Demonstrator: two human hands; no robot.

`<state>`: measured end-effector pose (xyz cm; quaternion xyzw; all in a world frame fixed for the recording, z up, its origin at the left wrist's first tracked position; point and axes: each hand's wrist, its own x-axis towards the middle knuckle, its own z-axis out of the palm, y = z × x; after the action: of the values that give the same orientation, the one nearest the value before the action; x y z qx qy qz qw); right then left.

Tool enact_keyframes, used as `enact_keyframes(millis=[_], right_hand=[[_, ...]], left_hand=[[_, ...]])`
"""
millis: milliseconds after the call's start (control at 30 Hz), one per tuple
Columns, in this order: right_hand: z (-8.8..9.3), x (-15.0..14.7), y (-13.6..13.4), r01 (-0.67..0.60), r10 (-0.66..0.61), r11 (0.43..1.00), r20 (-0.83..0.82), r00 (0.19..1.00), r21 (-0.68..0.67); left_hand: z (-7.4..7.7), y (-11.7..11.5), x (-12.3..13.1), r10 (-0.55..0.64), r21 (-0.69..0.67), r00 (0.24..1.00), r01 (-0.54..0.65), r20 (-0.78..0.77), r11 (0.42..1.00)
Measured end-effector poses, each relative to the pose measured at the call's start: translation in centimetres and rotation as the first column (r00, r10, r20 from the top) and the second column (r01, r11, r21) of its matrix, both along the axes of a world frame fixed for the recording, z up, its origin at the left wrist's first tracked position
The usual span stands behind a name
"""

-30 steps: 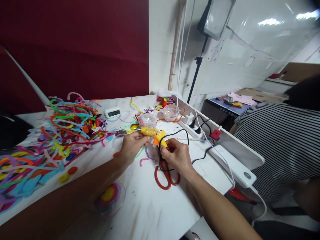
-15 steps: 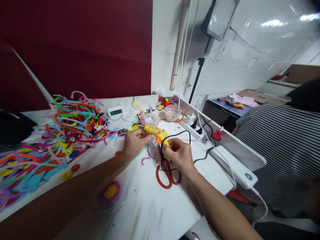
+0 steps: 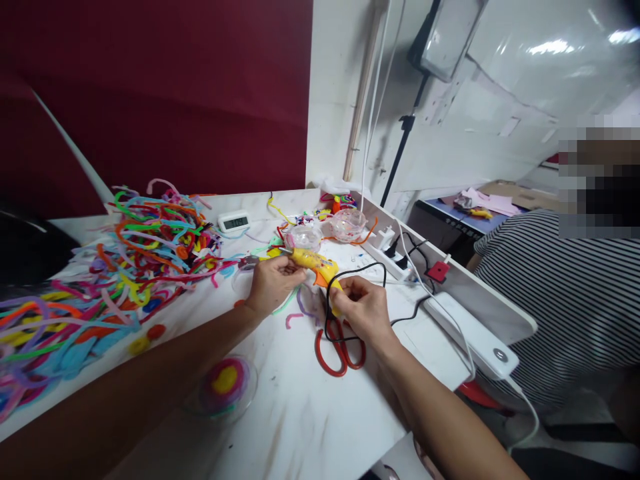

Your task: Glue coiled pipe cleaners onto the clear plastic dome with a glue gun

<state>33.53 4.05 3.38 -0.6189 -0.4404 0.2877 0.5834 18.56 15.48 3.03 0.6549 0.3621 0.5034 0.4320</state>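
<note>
A yellow hot glue gun (image 3: 313,262) with an orange trigger is held above the table, its metal nozzle pointing left. My right hand (image 3: 364,310) is closed round its handle, and a black cord loops beside it. My left hand (image 3: 274,283) is pinched closed just under the nozzle and barrel; whatever its fingertips hold is hidden. Behind that hand, pliers (image 3: 249,262) show in part. Red-handled scissors (image 3: 333,357) lie beneath my right hand, their blades partly covered. A clear round dish (image 3: 227,387) with a pink, purple and yellow coiled piece sits near my left forearm.
A heap of coloured pipe cleaners (image 3: 160,233) covers the left side. A small digital timer (image 3: 233,222) and clear bowls (image 3: 347,227) stand at the back. A power strip (image 3: 387,257) and white box (image 3: 470,333) line the right edge. A person in stripes (image 3: 565,287) sits at right.
The view has shifted slightly, moving everything a little to the right. Both hands keep the same hold and position around the glue gun.
</note>
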Motion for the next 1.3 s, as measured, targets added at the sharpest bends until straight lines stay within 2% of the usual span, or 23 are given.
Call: enact_keyframes(millis=[200, 300, 367, 500, 633, 733, 1133, 1300], right_hand=[[0.5, -0.2, -0.1, -0.022, 0.021, 1.0, -0.062, 0.998, -0.005], [1.1, 0.0, -0.3, -0.019, 0.019, 1.0, -0.092, 0.996, 0.003], [1.4, 0.3, -0.4, 0.001, -0.001, 1.0, -0.111, 0.994, 0.005], [1.6, 0.7, -0.3, 0.01, -0.01, 1.0, -0.127, 0.992, 0.001], [1.4, 0.4, -0.2, 0.006, -0.006, 1.0, -0.115, 0.993, -0.005], [1.3, 0.2, -0.2, 0.002, -0.003, 1.0, -0.091, 0.996, -0.009], [1.2, -0.1, -0.2, 0.0, -0.002, 1.0, -0.067, 0.998, -0.022], [1.4, -0.1, -0.2, 0.011, -0.012, 1.0, -0.092, 0.996, -0.014]], left_hand=[[-0.1, 0.5, 0.0, 0.029, 0.0, 1.0, -0.029, -0.006, 1.0], [0.0, 1.2, -1.0, 0.095, -0.021, 0.995, -0.095, 0.008, 0.995], [0.1, 1.4, -1.9, 0.098, -0.05, 0.995, -0.097, 0.007, 0.994], [0.9, 0.5, -2.7, -0.015, -0.081, 1.0, 0.014, -0.015, 0.997], [2.1, -1.1, -1.3, -0.131, -0.089, 0.991, 0.127, -0.04, 0.988], [2.6, -1.8, -0.2, -0.171, -0.101, 0.985, 0.167, -0.029, 0.981], [2.1, -1.5, 0.6, -0.085, -0.082, 0.996, 0.086, 0.009, 0.993], [1.9, -1.3, 1.3, 0.011, -0.007, 1.0, -0.011, -0.009, 1.0]])
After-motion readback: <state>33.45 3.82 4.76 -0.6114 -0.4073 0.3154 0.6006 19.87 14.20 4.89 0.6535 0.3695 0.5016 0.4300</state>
